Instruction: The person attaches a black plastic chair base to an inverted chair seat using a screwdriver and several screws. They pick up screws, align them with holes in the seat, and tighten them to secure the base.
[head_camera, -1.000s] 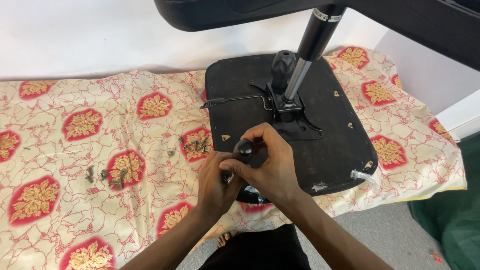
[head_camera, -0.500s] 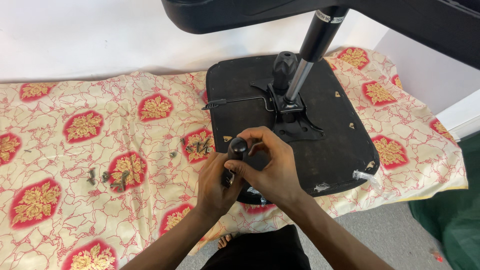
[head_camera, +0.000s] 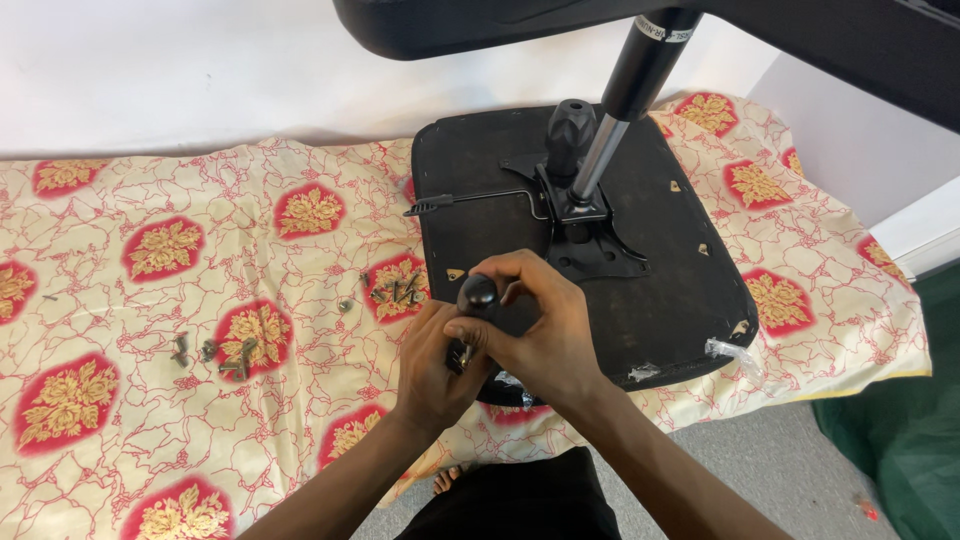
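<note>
Black and rounded, the knob (head_camera: 478, 292) sits pinched under my right hand (head_camera: 530, 335), fingers curled closed around it, while my left hand (head_camera: 432, 360) wraps its stem below, at the front edge of the upturned seat base (head_camera: 640, 290). Loose screws (head_camera: 398, 292) lie beside on the floral sheet (head_camera: 150, 300).

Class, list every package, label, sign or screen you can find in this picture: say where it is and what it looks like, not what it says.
Label: a narrow white band with small dark print, wrapped round the top of the black gas-lift cylinder above the upturned black seat base.
Packages, signs, screens: none in view.
</note>
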